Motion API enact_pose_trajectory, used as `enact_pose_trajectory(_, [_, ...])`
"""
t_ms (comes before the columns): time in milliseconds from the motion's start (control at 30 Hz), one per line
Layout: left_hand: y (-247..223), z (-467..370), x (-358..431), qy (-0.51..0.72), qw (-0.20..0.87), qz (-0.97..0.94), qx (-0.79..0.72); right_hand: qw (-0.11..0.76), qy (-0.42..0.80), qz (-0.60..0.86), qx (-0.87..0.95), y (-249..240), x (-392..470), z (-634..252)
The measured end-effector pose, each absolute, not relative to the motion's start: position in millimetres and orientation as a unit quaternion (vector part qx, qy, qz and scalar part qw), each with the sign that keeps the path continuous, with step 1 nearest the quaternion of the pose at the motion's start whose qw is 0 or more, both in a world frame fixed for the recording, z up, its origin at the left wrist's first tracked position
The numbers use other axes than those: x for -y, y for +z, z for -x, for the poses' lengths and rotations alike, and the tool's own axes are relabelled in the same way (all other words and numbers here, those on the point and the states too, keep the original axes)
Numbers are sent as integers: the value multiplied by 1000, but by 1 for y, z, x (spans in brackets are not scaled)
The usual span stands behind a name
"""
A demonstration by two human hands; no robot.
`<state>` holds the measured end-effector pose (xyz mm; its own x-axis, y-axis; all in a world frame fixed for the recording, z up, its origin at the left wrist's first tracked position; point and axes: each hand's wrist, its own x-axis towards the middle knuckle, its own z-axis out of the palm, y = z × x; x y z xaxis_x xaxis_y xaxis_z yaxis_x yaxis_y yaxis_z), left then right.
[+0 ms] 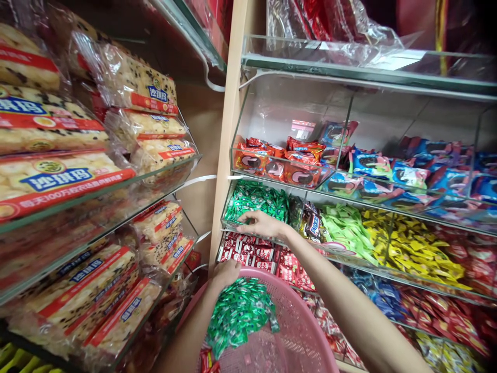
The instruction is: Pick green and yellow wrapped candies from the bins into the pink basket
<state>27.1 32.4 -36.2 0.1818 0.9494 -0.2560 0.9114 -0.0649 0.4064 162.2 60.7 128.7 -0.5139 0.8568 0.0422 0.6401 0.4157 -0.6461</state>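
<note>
My right hand (261, 224) is at the front edge of a shelf bin of green-wrapped candies (256, 199). Its fingers are loosely bent and apart, with nothing visible in them. Lower down, my left hand (228, 273) grips the far rim of a pink plastic basket (310, 316); its fingertips are partly hidden. Inside the basket lies a heap of green-wrapped candies (243, 311), with a few red and yellow packets (208, 360) near the bottom left.
Packaged sachima cakes (70, 178) fill glass-edged shelves on the left. A wooden post (229, 109) divides them from the right-hand shelves. Red wrapped sweets (248, 251) lie just below the green bin. Yellow-wrapped candies (411, 248) and blue packets (370, 163) sit farther right.
</note>
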Motion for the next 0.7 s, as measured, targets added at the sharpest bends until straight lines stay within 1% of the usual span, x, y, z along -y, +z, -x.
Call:
enact_pose_trajectory(133, [-37, -26, -33, 51, 242, -739, -627, 185, 314, 451, 814, 134, -56, -165])
enact_pose_trajectory(367, [-37, -26, -33, 38, 249, -729, -636, 193, 356, 441, 801, 134, -56, -174])
enact_pose_trajectory(567, [-33, -27, -32, 35, 249, -731, -635, 249, 385, 410, 789, 128, -61, -184])
enact_pose_trajectory(700, [-33, -27, -32, 33, 244, -734, -633, 265, 387, 415, 780, 125, -64, -186])
